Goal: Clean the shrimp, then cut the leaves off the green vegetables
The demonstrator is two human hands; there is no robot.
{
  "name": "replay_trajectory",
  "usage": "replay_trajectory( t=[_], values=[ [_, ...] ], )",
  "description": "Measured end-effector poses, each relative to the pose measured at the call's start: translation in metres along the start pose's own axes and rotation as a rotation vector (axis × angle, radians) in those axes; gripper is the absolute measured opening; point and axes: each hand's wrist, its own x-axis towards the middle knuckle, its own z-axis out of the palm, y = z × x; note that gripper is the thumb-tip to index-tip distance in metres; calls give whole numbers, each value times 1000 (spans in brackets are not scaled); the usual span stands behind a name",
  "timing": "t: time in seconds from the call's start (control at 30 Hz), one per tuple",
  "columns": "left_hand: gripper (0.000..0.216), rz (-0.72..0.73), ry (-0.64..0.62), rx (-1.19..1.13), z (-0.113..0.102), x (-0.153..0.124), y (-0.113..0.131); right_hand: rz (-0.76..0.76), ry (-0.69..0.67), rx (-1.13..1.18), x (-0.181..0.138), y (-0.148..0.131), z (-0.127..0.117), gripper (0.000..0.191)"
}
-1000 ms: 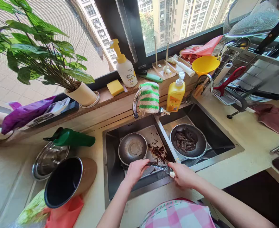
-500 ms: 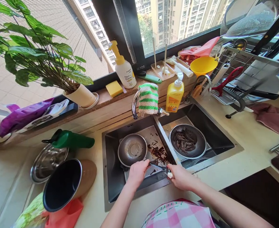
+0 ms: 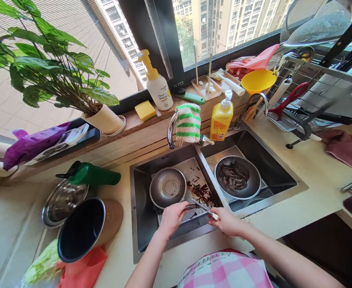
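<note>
Above the front of the left sink basin, my left hand is closed on a dark shrimp, which points to the right. My right hand grips scissors with a white handle, their blades apart from each other beside the shrimp. A round pan with a bare bottom stands in the left basin. Dark reddish-brown scraps lie on the basin floor beside it. In the right basin, another pan holds several dark shrimp.
A striped cloth hangs over the faucet, near a yellow pump bottle. Left of the sink are a deep pot, a metal bowl and a green bottle. A dish rack stands at right.
The scissors' blades have come apart and their tips have tilted upward, away from the shrimp. More of the shrimp shows at my left fingers. The camera view has shifted slightly.
</note>
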Motion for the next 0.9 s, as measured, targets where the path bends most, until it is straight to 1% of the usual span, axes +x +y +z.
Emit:
replay_trajectory(
  t=[0.07, 0.13, 0.27, 0.33, 0.4, 0.53, 0.73, 0.9],
  values=[
    [24, -16, 1, -11, -1, -1, 1, 6, -8, 19, -1, -2, -2, 12],
    [23, -40, 7, -23, -1, -1, 1, -38, 18, -22, -4, -3, -5, 12],
    [21, -37, 2, -66, -3, -1, 0, -103, 163, -241, -11, -4, -12, 22],
    [20, -14, -12, -98, -6, -1, 0, -117, 193, -314, -13, -4, -15, 27],
    [19, 13, -30, -120, -8, 0, 1, -133, 180, -343, -13, -5, -16, 26],
    [20, 42, -45, -142, -9, 0, 2, -123, 128, -354, -13, -7, -18, 20],
    [18, 50, -22, -161, -1, 0, -3, -82, 35, -254, -10, -3, -15, 15],
    [16, 31, 2, -176, 4, 1, -7, -78, 44, -255, -4, 0, -12, 15]
  ],
)
